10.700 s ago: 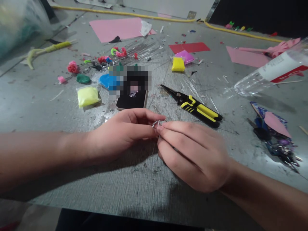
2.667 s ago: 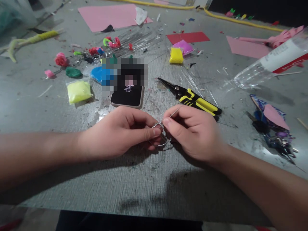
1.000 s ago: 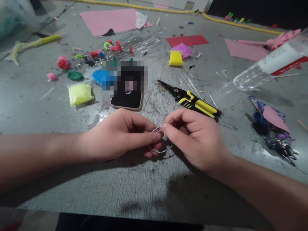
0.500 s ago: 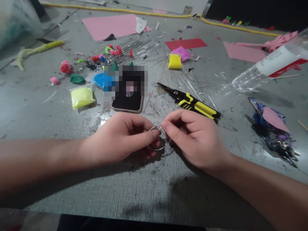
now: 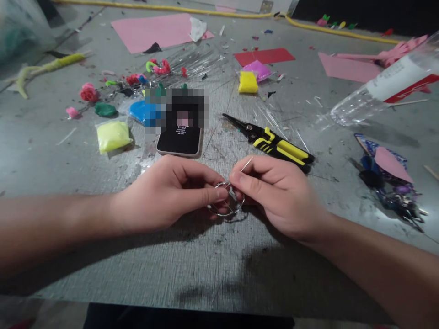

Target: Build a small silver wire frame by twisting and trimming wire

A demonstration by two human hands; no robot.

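Two hands show: one left hand [image 5: 168, 194] and one right hand [image 5: 277, 196], with a single wire loop [image 5: 226, 214] between them. The surface [image 5: 206, 265] carries one pair of pliers [image 5: 274, 144], one phone [image 5: 180, 140] and one plastic bottle [image 5: 377, 91]. There are two yellow packets, a pale yellow clay packet [image 5: 113, 135] and a bright yellow clay packet [image 5: 247, 82], plus one magenta packet [image 5: 259, 69], one blue lump [image 5: 138, 109] and one green lump [image 5: 104, 109]. Flat pink sheets number two, a large pink sheet [image 5: 154, 32] and a second pink sheet [image 5: 346, 71]; there is one red sheet [image 5: 264, 55]. The thin wires [image 5: 199, 59] are too fine and too many to count.
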